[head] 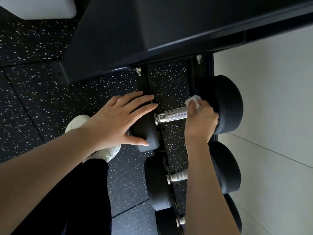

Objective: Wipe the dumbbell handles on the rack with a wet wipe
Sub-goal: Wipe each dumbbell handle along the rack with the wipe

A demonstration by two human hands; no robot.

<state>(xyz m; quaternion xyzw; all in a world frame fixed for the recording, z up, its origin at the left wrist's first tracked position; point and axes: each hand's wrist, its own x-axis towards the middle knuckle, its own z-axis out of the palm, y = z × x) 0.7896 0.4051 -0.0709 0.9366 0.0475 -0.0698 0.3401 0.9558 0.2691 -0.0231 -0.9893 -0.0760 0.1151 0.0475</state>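
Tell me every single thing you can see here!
Dumbbells: three, black heads, lined up on the rack, the lowest partly cut off.
Handles: three, silver, one between each pair of heads.
Wipe: one, white, on the top handle.
Rack: one, black, under the dumbbells.
Bolts: two, silver, at the rack's far end.
Slab: one, black, across the top.
Block: one, white, top left corner.
Floor: black with white specks, left side.
Wall: pale tiles, right side.
Shoe: one, white, on the floor.
Trouser leg: one, black, bottom left.
Left grip: flat on the top dumbbell's head.
Right grip: holds the wipe.
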